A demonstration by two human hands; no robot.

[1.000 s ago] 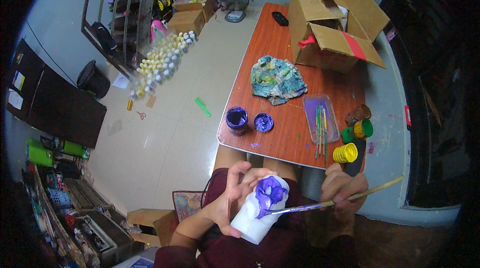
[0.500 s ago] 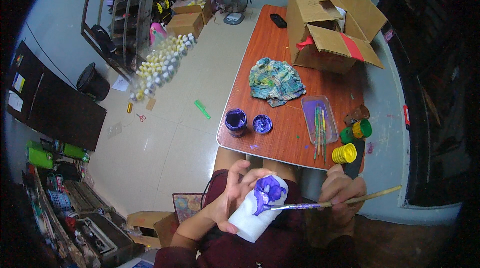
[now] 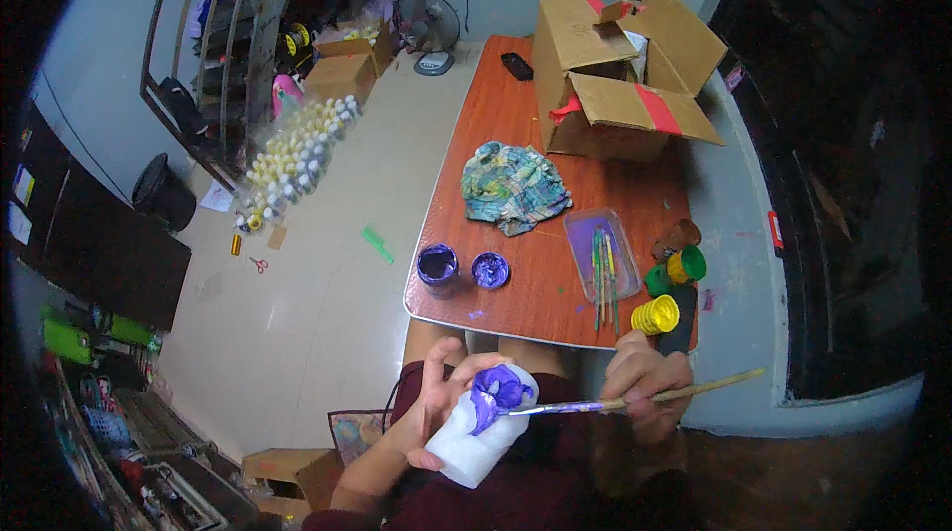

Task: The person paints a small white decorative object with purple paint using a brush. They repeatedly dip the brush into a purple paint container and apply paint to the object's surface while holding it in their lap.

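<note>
In my left hand (image 3: 436, 407) lies a white cylinder (image 3: 474, 454), tilted, with purple paint (image 3: 501, 387) in a raised, petal-like shape near its upper end. I cannot tell what it is made of. My right hand (image 3: 647, 384) pinches a long paintbrush (image 3: 709, 385) partway along its handle, and the bristles touch the lower edge of the purple area. On the red-brown table (image 3: 451, 224) beyond my hands stand an uncapped jar of purple paint (image 3: 437, 269) and, beside it, a round lid (image 3: 490, 271) smeared with purple.
A plastic tray (image 3: 629, 278) with several paintbrushes (image 3: 604, 283) sits near a yellow paint jar (image 3: 654, 314) and a green one (image 3: 686, 265). Behind are a crumpled cloth (image 3: 514, 186) and a large cardboard box (image 3: 605, 139). Many bagged white and yellow pieces (image 3: 297, 156) cover the floor at left.
The whole view has shifted, so the table and my hands appear further left and lower. Both hands keep their hold, with the brush still against the purple area.
</note>
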